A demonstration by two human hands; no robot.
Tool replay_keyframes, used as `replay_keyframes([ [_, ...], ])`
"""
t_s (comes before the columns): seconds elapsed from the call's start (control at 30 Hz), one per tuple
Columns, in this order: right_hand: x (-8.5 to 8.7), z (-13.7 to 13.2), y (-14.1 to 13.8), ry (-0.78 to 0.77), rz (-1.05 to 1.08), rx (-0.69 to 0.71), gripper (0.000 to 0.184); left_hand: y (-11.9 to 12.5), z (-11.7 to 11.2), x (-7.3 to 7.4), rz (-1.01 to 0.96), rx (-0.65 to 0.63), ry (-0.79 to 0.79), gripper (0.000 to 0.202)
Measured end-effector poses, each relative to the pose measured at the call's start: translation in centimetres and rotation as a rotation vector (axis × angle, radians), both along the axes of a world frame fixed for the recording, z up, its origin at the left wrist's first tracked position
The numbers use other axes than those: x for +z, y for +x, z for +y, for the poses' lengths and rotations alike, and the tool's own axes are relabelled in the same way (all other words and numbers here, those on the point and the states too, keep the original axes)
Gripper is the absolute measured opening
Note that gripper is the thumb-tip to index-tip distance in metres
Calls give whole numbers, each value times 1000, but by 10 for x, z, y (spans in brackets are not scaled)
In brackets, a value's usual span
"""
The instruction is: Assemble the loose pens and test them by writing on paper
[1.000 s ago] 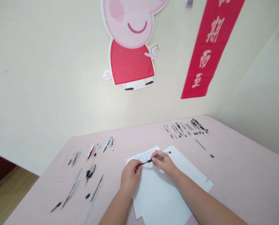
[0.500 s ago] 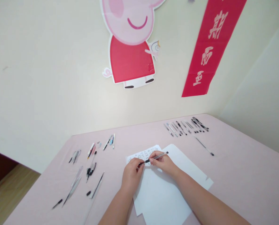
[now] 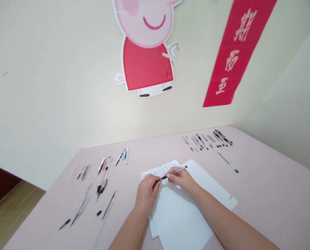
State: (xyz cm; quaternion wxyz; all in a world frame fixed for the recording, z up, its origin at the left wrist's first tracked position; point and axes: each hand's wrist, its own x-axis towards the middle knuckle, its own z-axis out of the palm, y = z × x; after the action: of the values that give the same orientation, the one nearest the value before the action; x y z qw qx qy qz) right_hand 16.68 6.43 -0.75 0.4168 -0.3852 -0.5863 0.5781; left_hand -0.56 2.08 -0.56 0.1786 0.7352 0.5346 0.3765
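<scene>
A clear-barrelled pen with black end parts [image 3: 181, 169] is held over the sheets, tilted up to the right. My right hand [image 3: 183, 179] grips its barrel between thumb and fingers. At the pen's lower front end, the thumb and fingers of my left hand [image 3: 146, 191] are pinched together; they partly hide the tip. Both hands are above white paper [image 3: 181, 211], and a sheet with handwriting [image 3: 157, 171] lies partly beneath them. Whether the tip is coming apart from the barrel cannot be made out.
Loose pen parts, including a black cap [image 3: 99, 213] and a refill [image 3: 109, 204], lie on the pink table [image 3: 269, 194] at left. Several pens [image 3: 200, 140] form a row at the back right, with a single refill [image 3: 227, 161] before them. A wall rises behind.
The camera view has shifted slightly. Both hands stay on the pen, whose rear end is tilted a little higher.
</scene>
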Motion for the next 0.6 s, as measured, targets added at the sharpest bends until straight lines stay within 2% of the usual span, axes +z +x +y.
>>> replay_keyframes([
  [0.6, -2, -2, -4, -7, -13, 7, 30, -1, -1, 0, 40, -7, 59, 14],
])
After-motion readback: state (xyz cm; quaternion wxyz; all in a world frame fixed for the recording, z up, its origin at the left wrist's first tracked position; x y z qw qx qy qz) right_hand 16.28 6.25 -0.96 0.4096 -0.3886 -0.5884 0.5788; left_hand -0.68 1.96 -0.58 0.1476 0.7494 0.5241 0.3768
